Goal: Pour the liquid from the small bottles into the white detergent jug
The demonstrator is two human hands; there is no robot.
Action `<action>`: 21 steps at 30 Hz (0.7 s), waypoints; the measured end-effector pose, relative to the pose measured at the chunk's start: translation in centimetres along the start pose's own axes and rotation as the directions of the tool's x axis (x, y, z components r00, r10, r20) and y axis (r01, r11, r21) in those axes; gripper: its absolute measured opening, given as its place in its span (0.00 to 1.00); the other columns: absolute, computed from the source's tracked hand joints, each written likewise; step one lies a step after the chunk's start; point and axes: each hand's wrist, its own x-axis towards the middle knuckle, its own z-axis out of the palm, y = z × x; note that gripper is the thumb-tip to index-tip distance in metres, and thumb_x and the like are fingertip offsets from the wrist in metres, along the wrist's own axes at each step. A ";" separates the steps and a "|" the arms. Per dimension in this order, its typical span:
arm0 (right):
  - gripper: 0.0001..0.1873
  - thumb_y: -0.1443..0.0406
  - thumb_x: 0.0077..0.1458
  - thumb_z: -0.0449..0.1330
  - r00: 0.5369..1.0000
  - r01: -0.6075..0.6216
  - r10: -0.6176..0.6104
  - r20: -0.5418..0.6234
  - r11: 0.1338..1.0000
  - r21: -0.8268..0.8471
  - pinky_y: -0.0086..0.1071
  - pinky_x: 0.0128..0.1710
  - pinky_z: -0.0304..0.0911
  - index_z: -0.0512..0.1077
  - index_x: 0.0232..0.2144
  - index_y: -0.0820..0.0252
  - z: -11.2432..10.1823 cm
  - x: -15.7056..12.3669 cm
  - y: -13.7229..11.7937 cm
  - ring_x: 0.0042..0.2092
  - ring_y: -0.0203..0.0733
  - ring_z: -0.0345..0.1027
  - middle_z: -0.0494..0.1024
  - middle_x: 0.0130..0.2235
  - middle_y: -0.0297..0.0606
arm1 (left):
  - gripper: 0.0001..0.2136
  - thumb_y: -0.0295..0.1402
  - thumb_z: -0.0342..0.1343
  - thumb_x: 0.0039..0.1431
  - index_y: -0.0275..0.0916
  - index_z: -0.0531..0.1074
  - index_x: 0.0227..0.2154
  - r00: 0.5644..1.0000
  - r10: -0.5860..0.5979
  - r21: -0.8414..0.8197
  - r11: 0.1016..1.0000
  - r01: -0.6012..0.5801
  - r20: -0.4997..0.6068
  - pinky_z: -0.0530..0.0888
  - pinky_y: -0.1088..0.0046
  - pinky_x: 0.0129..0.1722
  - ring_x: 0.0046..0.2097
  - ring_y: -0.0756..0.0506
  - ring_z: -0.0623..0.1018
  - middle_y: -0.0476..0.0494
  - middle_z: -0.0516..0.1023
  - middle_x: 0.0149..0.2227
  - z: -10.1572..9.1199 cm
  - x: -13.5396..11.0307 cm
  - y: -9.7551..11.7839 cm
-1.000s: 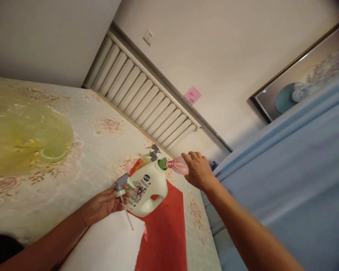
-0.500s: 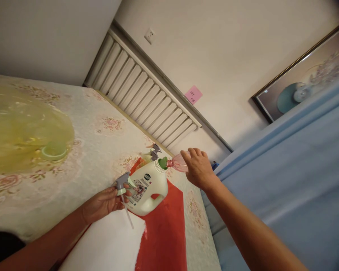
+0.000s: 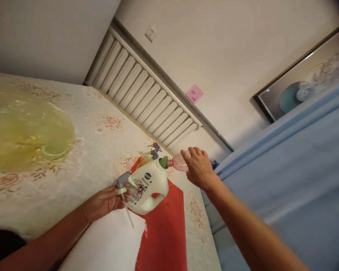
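Note:
Between the fingers of my left hand [image 3: 109,201] is a grey spray trigger head [image 3: 123,180], its thin clear tube hanging down. Just behind it stands a pale green detergent jug [image 3: 147,188] with its cap off and a green spout [image 3: 164,162] in the neck. My right hand [image 3: 197,165] is wrapped round a clear pinkish bottle [image 3: 179,162] tilted on its side, its neck right at the jug's spout. Whether the two touch, and whether liquid flows, I cannot tell. Part of the bottle is hidden behind my fingers.
A red sheet [image 3: 169,229] and a white sheet [image 3: 110,244] lie on the flowered tablecloth [image 3: 96,150]. Other spray triggers [image 3: 156,150] stand behind the jug. A yellowish plastic bag [image 3: 25,124] is at left. A radiator [image 3: 147,90] runs along the wall; a blue curtain [image 3: 293,180] hangs at right.

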 end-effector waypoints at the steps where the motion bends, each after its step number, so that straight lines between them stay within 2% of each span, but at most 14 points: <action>1: 0.35 0.73 0.48 0.58 1.000 0.000 0.000 0.006 1.000 0.001 0.45 0.51 0.52 0.61 0.61 0.60 0.0 0.0 0.0 0.57 0.57 0.55 0.67 0.57 0.53 | 0.13 0.31 0.58 0.64 0.37 0.74 0.51 1.000 -0.001 0.000 1.000 0.001 0.002 0.76 0.69 0.42 0.43 0.44 0.81 0.37 0.81 0.47 -0.1 0.0 0.0; 8: 0.35 0.73 0.46 0.59 1.000 0.001 -0.001 -0.001 1.000 0.007 0.44 0.50 0.52 0.63 0.59 0.60 -0.1 0.0 -0.3 0.56 0.57 0.56 0.67 0.56 0.53 | 0.14 0.32 0.58 0.65 0.37 0.73 0.52 1.000 -0.007 0.007 1.000 0.007 0.016 0.75 0.69 0.42 0.44 0.44 0.80 0.37 0.81 0.48 0.1 -0.1 0.1; 14: 0.35 0.73 0.47 0.59 1.000 -0.006 0.005 0.016 1.000 0.016 0.45 0.50 0.52 0.62 0.59 0.59 -0.1 0.0 -0.6 0.56 0.57 0.55 0.67 0.56 0.52 | 0.16 0.31 0.63 0.59 0.38 0.75 0.50 1.000 -0.020 0.006 1.000 0.020 -0.019 0.76 0.69 0.41 0.42 0.44 0.81 0.35 0.81 0.47 0.9 -0.1 0.3; 18: 0.35 0.72 0.46 0.59 1.000 -0.025 0.025 0.004 0.999 0.045 0.44 0.50 0.53 0.63 0.59 0.59 0.5 -0.2 -0.6 0.56 0.56 0.57 0.67 0.57 0.52 | 0.15 0.32 0.64 0.58 0.39 0.76 0.49 1.000 -0.024 0.022 0.999 0.025 -0.019 0.77 0.70 0.39 0.42 0.43 0.81 0.37 0.81 0.45 1.3 -0.1 0.5; 21: 0.36 0.72 0.46 0.60 0.996 -0.085 0.081 0.034 0.988 0.133 0.42 0.50 0.56 0.63 0.59 0.57 1.5 -0.7 -0.5 0.55 0.54 0.59 0.69 0.56 0.49 | 0.15 0.31 0.64 0.58 0.39 0.76 0.49 0.999 -0.038 0.043 0.998 0.039 -0.024 0.77 0.70 0.40 0.42 0.43 0.81 0.37 0.81 0.45 1.3 -0.2 0.6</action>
